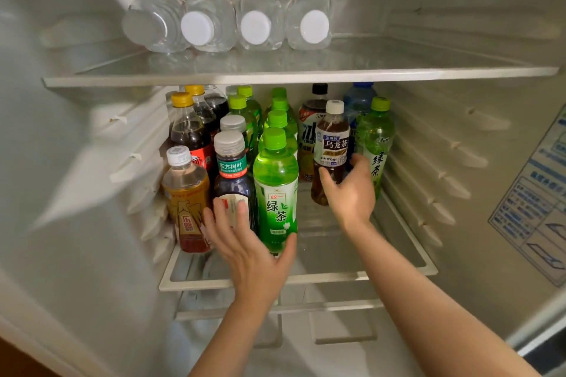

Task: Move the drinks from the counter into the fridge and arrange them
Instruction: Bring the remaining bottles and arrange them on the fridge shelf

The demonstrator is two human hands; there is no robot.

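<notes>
Many drink bottles stand on the fridge's lower shelf (324, 279). My left hand (249, 246) presses its straight fingers on a dark tea bottle (231, 164), and its thumb lies against the front green tea bottle (275, 180). My right hand (350, 193) grips a brown oolong tea bottle (332, 144) with a white cap, thumb on its left and fingers on its right. That bottle stands upright between a black-capped bottle (307, 131) and a pale green bottle (375, 135).
Several clear water bottles (255, 26) lie on the upper glass shelf (306, 77), caps facing me. Cola bottles (190, 135) and an orange-labelled bottle (185, 193) fill the lower shelf's left side. A blue bottle (358, 99) stands at the back. A sticker (533, 193) covers the right wall.
</notes>
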